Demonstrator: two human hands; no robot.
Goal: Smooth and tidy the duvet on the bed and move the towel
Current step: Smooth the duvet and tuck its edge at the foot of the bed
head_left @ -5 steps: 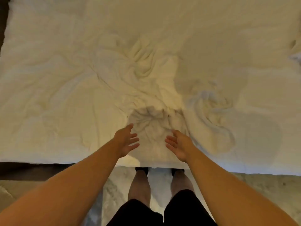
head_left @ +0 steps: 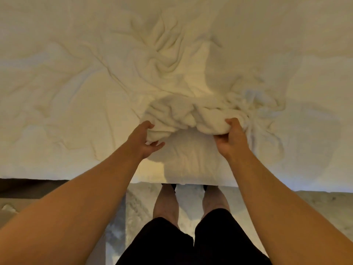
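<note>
White towel [head_left: 191, 117] bunched, gripped by both hands on duvet [head_left: 76, 83].

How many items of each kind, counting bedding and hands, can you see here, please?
Duvet: 1
Towel: 1
Hands: 2, the left hand and right hand, both gripping the towel
Total: 4

Both forearms are bare, with no sleeves, watch or rings in sight. The left hand [head_left: 146, 139] and right hand [head_left: 230, 138] wear no gloves. Below them, black shorts [head_left: 193, 243] end above bare knees, and dark low socks [head_left: 172, 185] cover the feet.
</note>
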